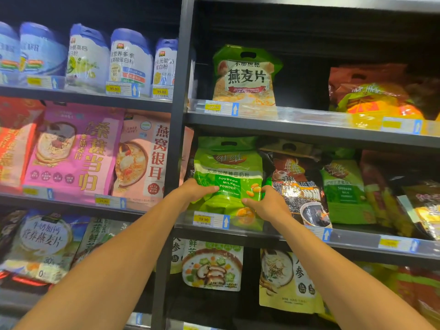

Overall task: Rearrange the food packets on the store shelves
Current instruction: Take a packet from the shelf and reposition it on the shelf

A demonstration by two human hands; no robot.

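Centre of frame | left hand and right hand grip green soybean powder packet, fingers curled | middle shelf

We are holding the soybean milk powder packet on the middle shelf, left hand at its left edge, right hand at its right. It is standing just right of the upright post, touching the sesame packet to its right, below the oat packet one shelf up.

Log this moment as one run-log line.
left hand: holds soybean milk powder packet, lower left | right hand: holds its lower right | place: packet upright on shelf, beside black sesame packet
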